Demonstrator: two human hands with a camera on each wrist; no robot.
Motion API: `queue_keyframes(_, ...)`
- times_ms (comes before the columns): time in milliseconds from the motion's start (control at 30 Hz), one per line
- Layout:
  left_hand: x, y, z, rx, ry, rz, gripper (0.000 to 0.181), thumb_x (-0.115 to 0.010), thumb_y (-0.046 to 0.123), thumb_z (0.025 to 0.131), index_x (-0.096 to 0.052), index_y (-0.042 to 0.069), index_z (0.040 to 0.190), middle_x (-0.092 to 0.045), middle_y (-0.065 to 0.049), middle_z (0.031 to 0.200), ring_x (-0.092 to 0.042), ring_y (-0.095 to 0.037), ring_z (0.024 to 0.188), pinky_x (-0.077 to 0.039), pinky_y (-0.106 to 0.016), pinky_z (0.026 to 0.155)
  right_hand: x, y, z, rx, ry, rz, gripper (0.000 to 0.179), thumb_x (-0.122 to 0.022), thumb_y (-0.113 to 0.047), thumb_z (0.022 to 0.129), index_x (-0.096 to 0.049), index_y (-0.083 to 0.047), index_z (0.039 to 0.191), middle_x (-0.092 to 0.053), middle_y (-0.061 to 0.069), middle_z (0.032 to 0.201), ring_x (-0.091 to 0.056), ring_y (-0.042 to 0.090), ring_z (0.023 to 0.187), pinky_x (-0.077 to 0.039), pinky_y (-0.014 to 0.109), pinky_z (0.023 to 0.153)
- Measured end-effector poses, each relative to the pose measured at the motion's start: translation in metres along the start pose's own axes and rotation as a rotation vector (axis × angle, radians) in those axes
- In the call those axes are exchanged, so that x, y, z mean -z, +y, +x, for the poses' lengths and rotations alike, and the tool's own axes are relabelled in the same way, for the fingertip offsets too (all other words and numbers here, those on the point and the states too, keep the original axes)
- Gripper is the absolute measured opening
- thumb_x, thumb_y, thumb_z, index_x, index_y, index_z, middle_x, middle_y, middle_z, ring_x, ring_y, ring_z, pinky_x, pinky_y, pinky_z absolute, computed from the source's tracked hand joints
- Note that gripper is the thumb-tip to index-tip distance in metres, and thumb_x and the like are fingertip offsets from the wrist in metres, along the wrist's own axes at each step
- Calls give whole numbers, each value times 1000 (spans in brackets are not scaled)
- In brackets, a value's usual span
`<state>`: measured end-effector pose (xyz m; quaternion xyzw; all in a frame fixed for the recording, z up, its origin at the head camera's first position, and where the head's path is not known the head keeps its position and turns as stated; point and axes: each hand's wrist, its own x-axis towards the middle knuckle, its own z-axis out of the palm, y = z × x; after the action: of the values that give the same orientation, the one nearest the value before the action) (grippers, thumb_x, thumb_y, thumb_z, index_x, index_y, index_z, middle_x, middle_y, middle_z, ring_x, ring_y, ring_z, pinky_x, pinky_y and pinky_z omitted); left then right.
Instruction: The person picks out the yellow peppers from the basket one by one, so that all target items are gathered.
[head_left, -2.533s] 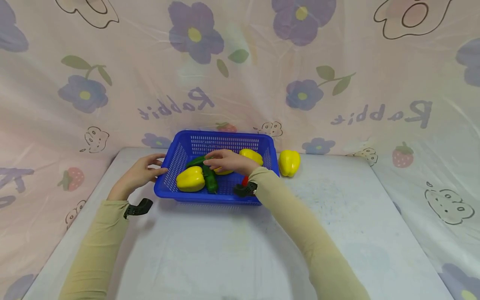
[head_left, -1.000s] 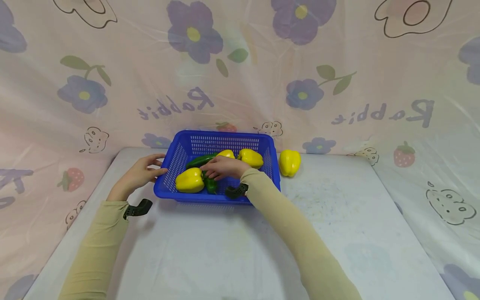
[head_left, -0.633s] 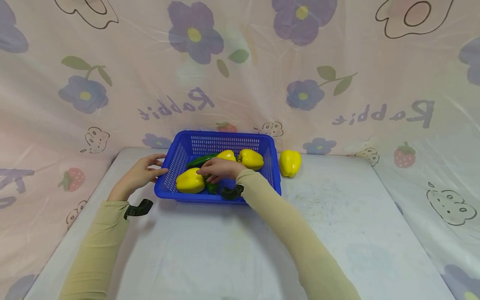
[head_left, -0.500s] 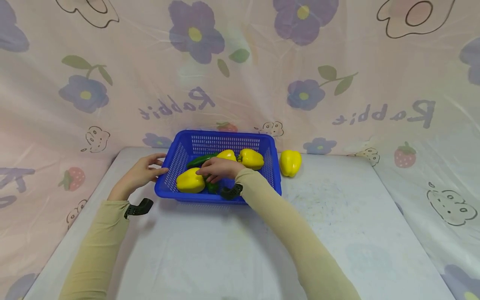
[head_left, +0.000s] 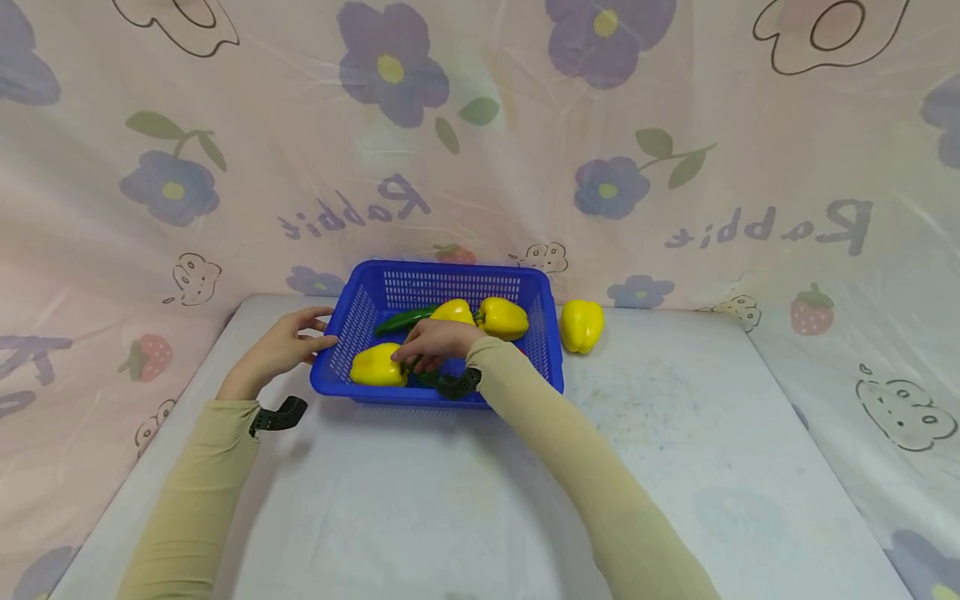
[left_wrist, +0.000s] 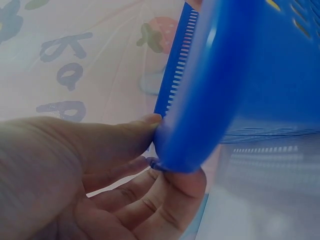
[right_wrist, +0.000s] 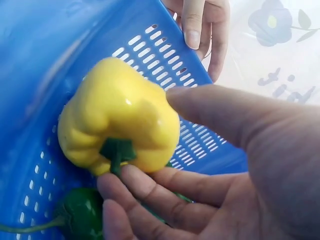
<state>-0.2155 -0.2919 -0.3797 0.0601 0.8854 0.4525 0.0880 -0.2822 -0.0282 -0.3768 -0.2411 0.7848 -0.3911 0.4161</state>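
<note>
A blue perforated plastic basket [head_left: 390, 394] stands on the white table. My left hand [head_left: 279, 348] grips its left rim; in the left wrist view the thumb and fingers [left_wrist: 185, 185] pinch the rim's corner. Inside the basket, my right hand [head_left: 438, 342] holds a yellow bell pepper [head_left: 373, 367] at the front left. The right wrist view shows the thumb on the pepper's side and the fingertips below its green stem [right_wrist: 117, 150]. A dark green pepper [right_wrist: 82, 212] lies beside those fingers. My right hand hides part of the basket floor.
Two more yellow bell peppers [head_left: 504, 318] and a long green pepper [head_left: 405, 320] lie at the basket's back. Another yellow bell pepper [head_left: 582, 327] sits on the table [head_left: 675, 400], right of the basket. A patterned curtain [head_left: 495, 150] hangs close behind.
My right hand has moved left and toward the basket's front, from over the green peppers to the front yellow bell pepper, which has shifted slightly. The left hand has stayed at the rim.
</note>
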Motion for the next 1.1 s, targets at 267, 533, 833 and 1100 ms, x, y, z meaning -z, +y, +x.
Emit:
queue_keyframes(267, -1, 0, 0, 4, 0, 2, 61, -58, 14, 97, -28, -5, 147, -46, -29, 124, -63, -34, 95, -56, -38, 76, -2, -2, 0, -40, 8, 14, 29, -69, -30, 89, -67, -7, 107, -59, 13, 119, -59, 33, 108, -54, 39, 83)
queue_keyframes(533, -1, 0, 0, 1, 5, 3, 61, -58, 14, 97, -27, -5, 147, -46, -28, 123, -62, -35, 96, -56, -38, 76, -5, -8, 0, -75, 37, 14, 31, -71, -31, 88, -62, -6, 104, -58, 8, 117, -58, 32, 110, -53, 41, 86)
queue_keyframes(833, -2, 0, -2, -4, -5, -12, 61, -58, 13, 97, -27, -5, 147, -46, -29, 123, -62, -34, 95, -57, -37, 75, -5, -11, 1, -72, 29, 10, 31, -70, -30, 88, -62, -3, 102, -58, 3, 112, -57, 32, 113, -51, 42, 88)
queue_keyframes(1100, -1, 1, -1, -8, 0, -8, 62, -58, 15, 97, -27, -4, 147, -45, -29, 124, -61, -36, 96, -56, -39, 76, -4, -12, -2, -37, 53, 13, 39, -69, -30, 89, -58, 3, 107, -55, 11, 120, -57, 36, 112, -51, 44, 88)
